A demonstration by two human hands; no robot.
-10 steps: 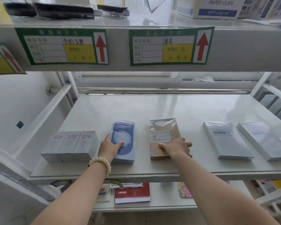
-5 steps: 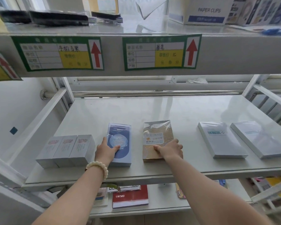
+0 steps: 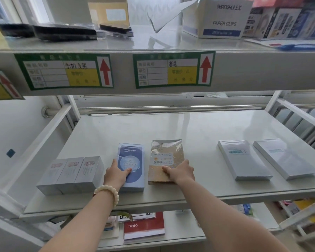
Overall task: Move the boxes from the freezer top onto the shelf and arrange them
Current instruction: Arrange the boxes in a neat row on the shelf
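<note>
On the white middle shelf a blue box lies flat, and my left hand grips its near left corner, thumb on top. Beside it lies a gold box; my right hand holds its near right corner. Three grey upright boxes stand side by side to the left. Two pale flat boxes, one with a teal label and one plain, lie to the right.
The upper shelf carries a paper-clips carton, black flat packs and printed boxes. Price labels with red arrows line its front edge. A red notebook lies on the lower shelf. Shelf frame bars rise at both sides.
Both hands keep their hold on the blue and gold boxes, which have barely shifted. My head has tilted up, so more of the upper shelf shows.
</note>
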